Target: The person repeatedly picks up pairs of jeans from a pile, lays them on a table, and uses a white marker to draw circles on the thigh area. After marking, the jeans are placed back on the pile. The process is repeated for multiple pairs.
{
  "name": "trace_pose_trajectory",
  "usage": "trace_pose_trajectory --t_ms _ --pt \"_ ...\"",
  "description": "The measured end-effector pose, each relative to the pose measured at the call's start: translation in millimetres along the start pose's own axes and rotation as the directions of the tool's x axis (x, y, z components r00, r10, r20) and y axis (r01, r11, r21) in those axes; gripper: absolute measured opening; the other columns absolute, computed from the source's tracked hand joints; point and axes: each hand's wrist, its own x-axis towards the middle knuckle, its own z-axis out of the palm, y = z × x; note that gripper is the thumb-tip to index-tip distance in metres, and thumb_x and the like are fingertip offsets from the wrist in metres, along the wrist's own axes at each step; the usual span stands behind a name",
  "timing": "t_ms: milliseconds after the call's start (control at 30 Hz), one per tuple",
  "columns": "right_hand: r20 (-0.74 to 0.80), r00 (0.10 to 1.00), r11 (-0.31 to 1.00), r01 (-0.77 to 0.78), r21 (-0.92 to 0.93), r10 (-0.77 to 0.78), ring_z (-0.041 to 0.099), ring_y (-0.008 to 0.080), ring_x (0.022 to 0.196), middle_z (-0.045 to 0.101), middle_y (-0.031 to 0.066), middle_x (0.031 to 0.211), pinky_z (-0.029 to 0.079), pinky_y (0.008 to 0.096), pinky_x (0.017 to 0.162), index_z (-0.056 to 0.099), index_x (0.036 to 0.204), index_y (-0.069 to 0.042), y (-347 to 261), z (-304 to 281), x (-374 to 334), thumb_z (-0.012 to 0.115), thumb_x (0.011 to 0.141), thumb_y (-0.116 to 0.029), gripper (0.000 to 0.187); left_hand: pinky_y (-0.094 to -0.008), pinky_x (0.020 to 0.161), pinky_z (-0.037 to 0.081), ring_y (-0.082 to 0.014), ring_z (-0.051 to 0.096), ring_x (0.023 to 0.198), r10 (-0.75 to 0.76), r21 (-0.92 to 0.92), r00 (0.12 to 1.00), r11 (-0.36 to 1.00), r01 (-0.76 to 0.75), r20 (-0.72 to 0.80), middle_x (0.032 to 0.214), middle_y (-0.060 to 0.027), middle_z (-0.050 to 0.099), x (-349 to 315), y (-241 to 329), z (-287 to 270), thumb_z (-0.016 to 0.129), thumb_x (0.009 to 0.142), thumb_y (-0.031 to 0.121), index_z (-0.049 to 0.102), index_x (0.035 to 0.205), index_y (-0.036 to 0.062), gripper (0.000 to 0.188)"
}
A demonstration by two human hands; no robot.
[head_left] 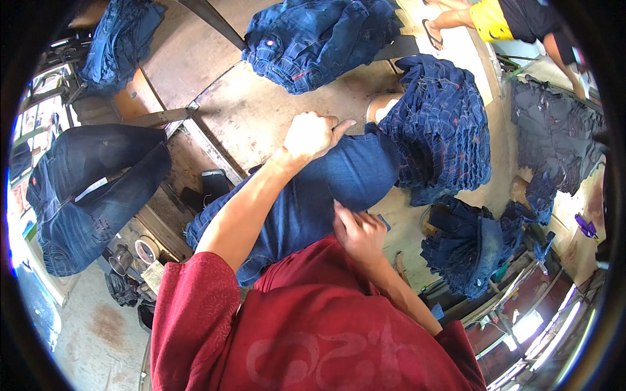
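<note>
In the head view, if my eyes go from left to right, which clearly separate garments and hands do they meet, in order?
Dark blue jeans → left hand → right hand → stack of gathered blue denim → dark grey garment pile.

Your blue denim garment [301, 194] lay slantwise close in front of you, one end low on your left, the other up and to the right. Plain dark blue, slightly paler across the broad middle. Far end bulged round and fairly smooth, small fold on top. Left end was crumpled, edge uneven. Couldn't tell which garment type.
</note>
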Motion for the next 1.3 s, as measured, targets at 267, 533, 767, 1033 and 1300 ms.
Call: trace_pose_trajectory --t_ms 267,533,767,1033,1300 --pt "-0.092 0.994 0.977 -0.031 0.211 0.051 0.064 0.0213 0.053 0.073 0.0058 0.074 0.052 0.0353 0.053 0.08 0.11 -0.008 3 18 44 0.081 0.089 -0.004 0.021 -0.053 0.065 0.06 -0.0445 0.074 0.069 -0.206 -0.217 0.977 0.952 0.214 0.056 0.069 -0.0215 0.071 -1 -7 12 0.075 0.1 0.048 0.068 0.115 0.0095 0.043" --pt "-0.114 0.993 0.997 -0.003 0.076 0.011 0.06 0.0213 0.047 0.063 0.003 0.06 0.05 0.0366 0.049 0.078 0.1 -0.014 0 23 61 0.081 0.09 -0.011 0.011 -0.0564 0.066 0.059 -0.0468 0.072 0.069 -0.251 -0.221 0.966 0.94 0.259 0.064 0.066 -0.0214 0.069 -1 -8 16 0.073 0.102 0.039 0.061 0.128 0.0144 0.038" --pt "-0.043 0.994 0.988 -0.091 0.126 0.098 0.065 0.0223 0.053 0.07 0.0028 0.067 0.053 0.0366 0.05 0.079 0.112 -0.014 -5 -3 31 0.081 0.088 -0.01 0.025 -0.0569 0.068 0.059 -0.0468 0.072 0.069 -0.262 -0.221 0.96 0.935 0.278 0.101 0.067 -0.0218 0.07 1 -2 4 0.07 0.104 0.036 0.06 0.129 0.0147 0.034" --pt "-0.179 0.984 0.993 0.035 0.113 -0.014 0.067 0.0202 0.054 0.071 0.0044 0.073 0.054 0.0353 0.052 0.077 0.099 -0.011 4 22 62 0.08 0.09 -0.006 0.01 -0.057 0.072 0.059 -0.046 0.073 0.07 -0.262 -0.214 0.959 0.936 0.28 0.107 0.07 -0.0229 0.071 0 -1 3 0.071 0.103 0.034 0.06 0.127 0.0153 0.032" --pt "0.048 0.997 0.99 -0.065 0.121 0.06 0.067 0.0227 0.051 0.067 0.0069 0.064 0.053 0.0364 0.05 0.076 0.098 -0.011 2 -7 42 0.078 0.091 -0.007 0.008 -0.0568 0.071 0.059 -0.0458 0.074 0.071 -0.246 -0.241 0.966 0.935 0.259 0.082 0.071 -0.022 0.072 0 -2 4 0.07 0.104 0.032 0.061 0.127 0.0166 0.029"
